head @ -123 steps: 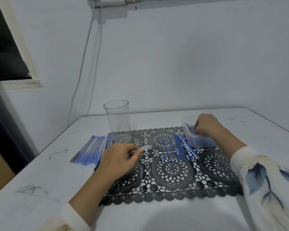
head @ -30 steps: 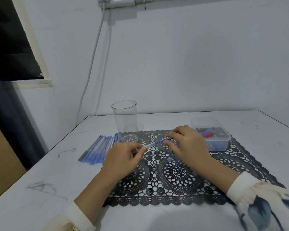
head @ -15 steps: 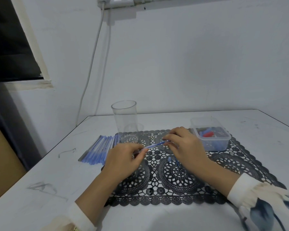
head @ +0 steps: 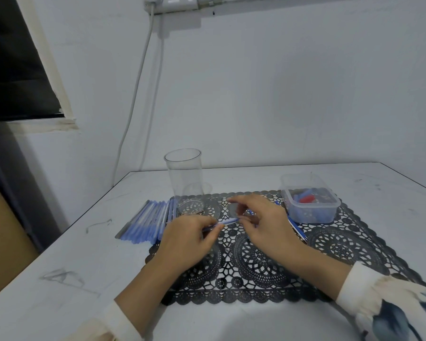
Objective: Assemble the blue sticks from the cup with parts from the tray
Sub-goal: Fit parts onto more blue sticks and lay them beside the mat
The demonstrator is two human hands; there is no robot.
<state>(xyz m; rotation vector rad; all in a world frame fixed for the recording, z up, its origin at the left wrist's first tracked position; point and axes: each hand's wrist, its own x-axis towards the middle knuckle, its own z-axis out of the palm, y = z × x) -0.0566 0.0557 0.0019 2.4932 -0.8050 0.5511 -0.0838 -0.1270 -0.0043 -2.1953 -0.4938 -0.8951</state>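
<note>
Pinching a stick [head: 228,221] at either end, the left hand [head: 185,239] and right hand [head: 265,223] hold it just above the mat [head: 342,242], between the cup [head: 183,178] and the tray [head: 310,214].

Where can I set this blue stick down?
Free: white table left of the row of blue pens; black lace mat in front of the clear plastic tray. Crowded: between clear cup and tray, where left hand and right hand work.

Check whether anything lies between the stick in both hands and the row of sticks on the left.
Nothing visible does. Only the left hand gripping the blue stick lies toward the row of sticks; the cup stands farther back.
</note>
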